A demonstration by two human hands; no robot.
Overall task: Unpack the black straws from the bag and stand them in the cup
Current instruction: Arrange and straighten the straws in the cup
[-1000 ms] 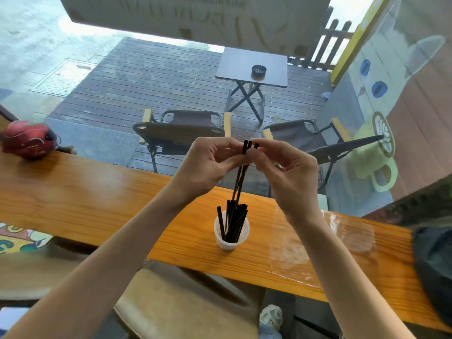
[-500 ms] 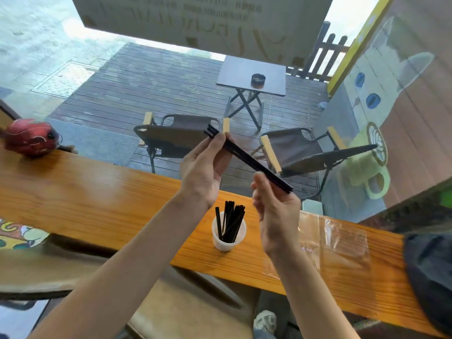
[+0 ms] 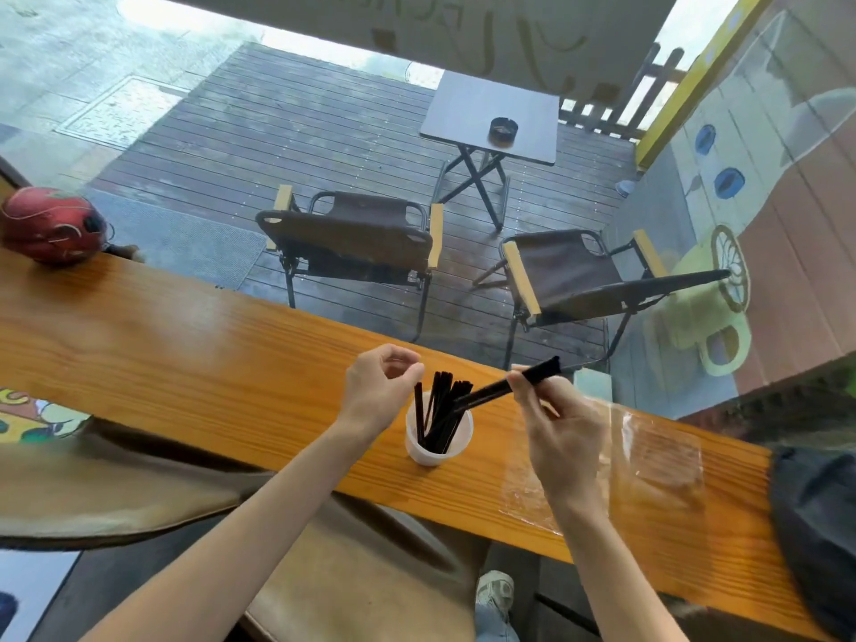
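A small white cup [image 3: 437,444] stands on the wooden counter [image 3: 185,363] with several black straws [image 3: 437,410] upright in it. My right hand [image 3: 563,430] pinches a thin bundle of black straws [image 3: 532,377], held slanted with the lower end over the cup's mouth among the standing straws. My left hand [image 3: 377,389] hovers just left of the cup with its fingers loosely curled and nothing in them. The clear plastic bag [image 3: 648,451] lies flat on the counter to the right, partly behind my right hand.
A red helmet-like object [image 3: 51,224] sits at the counter's far left end. A dark cloth bag [image 3: 820,525] lies at the right end. Beyond the window glass stand two folding chairs and a small table. A tan stool seat [image 3: 370,586] is below the counter.
My left hand has let go of the straw bundle and dropped beside the cup. My right hand has lowered the bundle and tipped its end into the cup's mouth.
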